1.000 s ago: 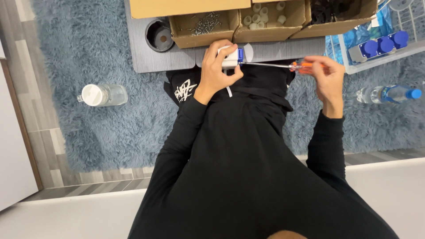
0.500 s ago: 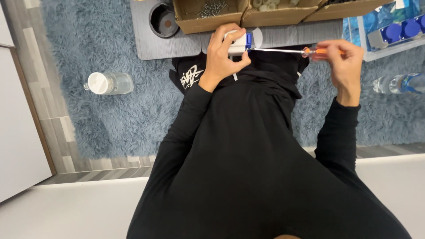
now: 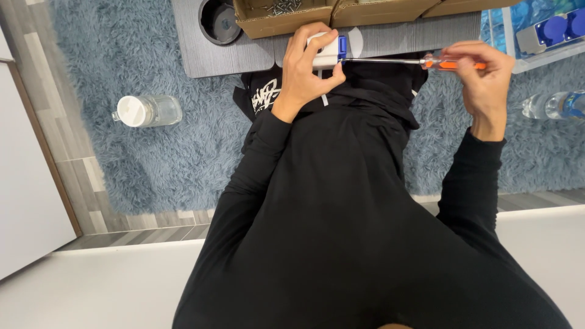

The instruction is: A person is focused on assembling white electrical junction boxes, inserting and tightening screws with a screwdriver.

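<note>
- Screwdriver (image 3: pixel 420 61) work is in hand, the tool bridging both hands; items run left to right.
- Clear bottle (image 3: pixel 146 110) with white cap: lies on its side on the blue rug (image 3: pixel 122 55), well to the left of the left hand.
- Left hand (image 3: pixel 308 70): clenched around a small white-and-blue block (image 3: pixel 329 51), gripped from its left side, blue end facing right.
- Tabletop (image 3: pixel 244 55): grey, just beyond the left hand, carrying a dark round cup (image 3: pixel 218 21) and cardboard boxes (image 3: pixel 286 15).
- Screwdriver shaft: long axis horizontal, tip meeting the blue end of the block, orange handle to the right.
- Right hand (image 3: pixel 484 76): closed on the orange handle, fingers wrapped over it; it is the nearer hand to the tool.
- Clear bin (image 3: pixel 536 36) with blue parts: beyond the right hand.
</note>
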